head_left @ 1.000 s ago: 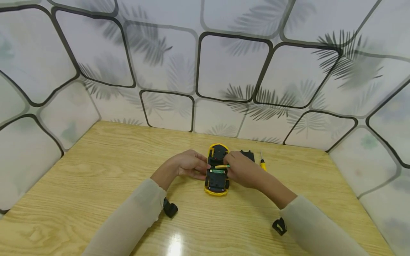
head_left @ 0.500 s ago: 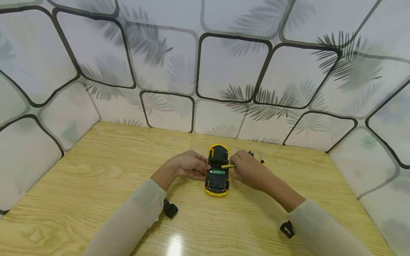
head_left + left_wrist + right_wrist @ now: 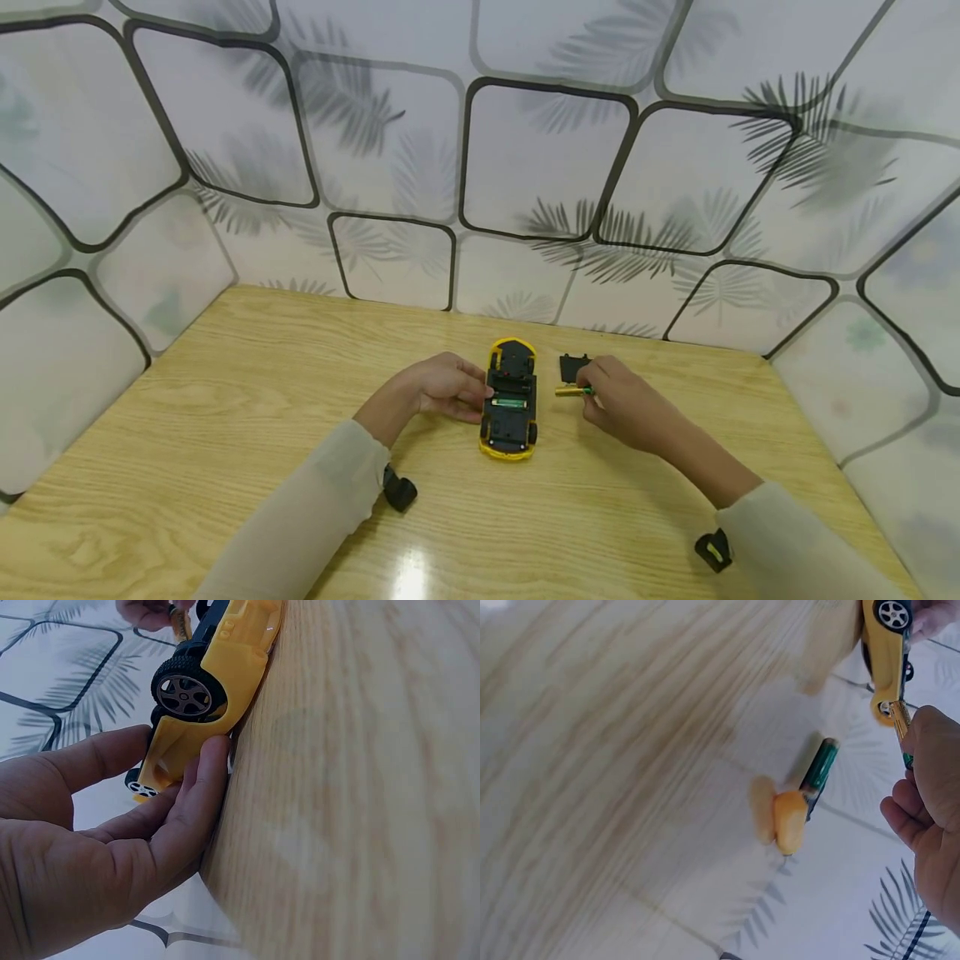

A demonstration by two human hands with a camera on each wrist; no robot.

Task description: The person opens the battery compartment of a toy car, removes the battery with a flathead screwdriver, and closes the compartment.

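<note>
A yellow toy car (image 3: 512,435) lies upside down on the table, its black underside and uncovered battery compartment facing up. One green battery (image 3: 510,403) sits across that compartment. My left hand (image 3: 448,385) grips the car's left side, thumb at the underside edge and fingers along the yellow body in the left wrist view. To the right of the car, my right hand (image 3: 630,408) pinches a gold-and-green battery (image 3: 572,391) by its green end, above the table and apart from the car. A black battery cover (image 3: 573,367) lies just behind it, partly hidden by the fingers.
In the right wrist view, a green battery (image 3: 822,765) lies beside a yellow screwdriver handle (image 3: 789,823) on the table; the head view hides both behind the right hand. A patterned wall covering (image 3: 397,258) borders the wooden table (image 3: 262,400) at the back and sides.
My right hand has drawn the gold-and-green battery out from over the compartment and moved it rightward, away from the car. The left hand and car have stayed put.
</note>
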